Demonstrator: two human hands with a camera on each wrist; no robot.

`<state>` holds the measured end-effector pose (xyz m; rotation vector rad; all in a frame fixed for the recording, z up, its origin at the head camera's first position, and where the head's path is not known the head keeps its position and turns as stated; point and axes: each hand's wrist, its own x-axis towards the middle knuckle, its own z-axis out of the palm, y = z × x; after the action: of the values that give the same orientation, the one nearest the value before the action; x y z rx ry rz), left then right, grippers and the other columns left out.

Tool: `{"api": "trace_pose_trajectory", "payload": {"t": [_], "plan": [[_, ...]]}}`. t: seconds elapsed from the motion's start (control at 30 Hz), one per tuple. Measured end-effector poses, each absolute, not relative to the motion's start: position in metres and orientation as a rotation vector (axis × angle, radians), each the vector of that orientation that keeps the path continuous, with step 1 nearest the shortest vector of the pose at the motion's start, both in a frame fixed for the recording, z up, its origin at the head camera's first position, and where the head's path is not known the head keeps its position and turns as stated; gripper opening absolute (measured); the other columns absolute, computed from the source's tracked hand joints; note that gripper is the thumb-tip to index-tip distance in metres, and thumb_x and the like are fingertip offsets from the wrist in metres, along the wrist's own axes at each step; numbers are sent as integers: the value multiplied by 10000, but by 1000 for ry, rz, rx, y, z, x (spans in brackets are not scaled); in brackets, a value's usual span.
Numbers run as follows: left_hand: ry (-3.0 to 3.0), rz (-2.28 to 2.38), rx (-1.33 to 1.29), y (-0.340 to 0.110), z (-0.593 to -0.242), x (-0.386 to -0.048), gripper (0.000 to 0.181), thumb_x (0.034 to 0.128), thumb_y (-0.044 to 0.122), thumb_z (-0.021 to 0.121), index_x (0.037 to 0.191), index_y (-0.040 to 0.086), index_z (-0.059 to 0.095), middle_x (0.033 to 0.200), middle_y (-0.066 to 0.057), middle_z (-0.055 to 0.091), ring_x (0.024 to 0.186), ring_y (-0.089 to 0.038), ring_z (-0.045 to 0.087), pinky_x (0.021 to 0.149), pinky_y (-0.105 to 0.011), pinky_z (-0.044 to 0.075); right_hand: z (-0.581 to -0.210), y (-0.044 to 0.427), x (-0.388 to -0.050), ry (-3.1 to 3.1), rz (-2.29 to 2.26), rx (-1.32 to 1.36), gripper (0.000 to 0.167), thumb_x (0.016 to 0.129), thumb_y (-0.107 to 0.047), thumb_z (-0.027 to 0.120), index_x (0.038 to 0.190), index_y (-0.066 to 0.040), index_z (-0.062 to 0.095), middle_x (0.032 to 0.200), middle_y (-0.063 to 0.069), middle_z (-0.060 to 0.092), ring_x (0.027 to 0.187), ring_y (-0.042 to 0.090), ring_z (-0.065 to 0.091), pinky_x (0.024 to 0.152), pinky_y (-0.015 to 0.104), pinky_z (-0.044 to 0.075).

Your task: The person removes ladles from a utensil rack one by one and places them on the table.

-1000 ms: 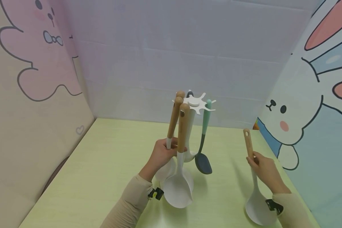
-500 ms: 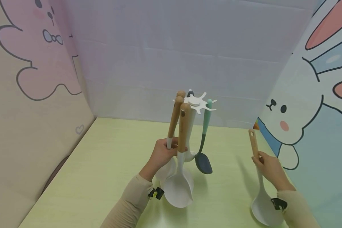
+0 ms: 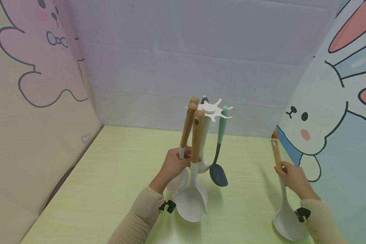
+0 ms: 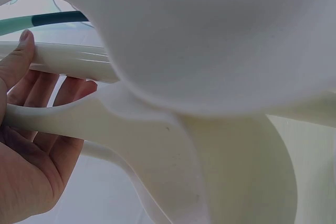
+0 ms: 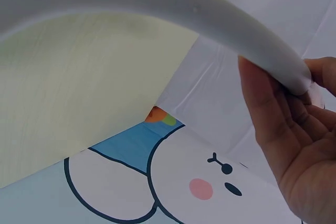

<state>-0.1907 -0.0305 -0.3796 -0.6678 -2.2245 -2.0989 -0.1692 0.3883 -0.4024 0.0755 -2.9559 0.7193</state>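
Pale yellow-green tabletop (image 3: 125, 162) fills the lower frame, before a lilac-white sheet (image 3: 177, 61). At centre is a white plastic stand with a star-shaped top (image 3: 208, 108); the left hand (image 3: 176, 164) looks wrapped round its post. Three wooden-handled white utensils (image 3: 190, 205) and a dark grey turner with a mint-green handle (image 3: 218, 175) seem already hung. Off the stand, lower right, the right hand (image 3: 294, 178) pinches a white broad-bowled utensil with a light wooden handle (image 3: 288, 222), apparently the one left; whether it touches the tabletop I can't tell.
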Motion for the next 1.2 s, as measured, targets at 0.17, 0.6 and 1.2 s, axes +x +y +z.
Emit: {"api": "trace_pose_trajectory", "payload": {"t": [0.17,0.6,1.2], "plan": [[-2252,-2091,-632,-31,-378,-190,211,836,62,777,1028,-23,748,986,-144,736,846,-207,683,688,-324,557,-404,396,-175,-2997,762,54,281,1009,-82,541,1104,182,539,729,131,655,598,230,644,487,340,552],[-2227,-2122,-663,-32,-379,-190,246,834,44,772,1059,-45,731,975,-177,730,846,-240,711,676,-347,585,-406,400,-183,-3036,813,67,233,1023,-99,526,989,125,577,715,93,639,596,215,625,497,340,554],[-2204,-2117,-696,-31,-381,-192,249,840,36,761,1066,-60,723,1004,-203,720,859,-280,721,686,-363,595,-418,410,-204,-3130,858,54,268,1006,-88,529,1038,174,569,794,177,645,673,248,639,538,373,585]]}}
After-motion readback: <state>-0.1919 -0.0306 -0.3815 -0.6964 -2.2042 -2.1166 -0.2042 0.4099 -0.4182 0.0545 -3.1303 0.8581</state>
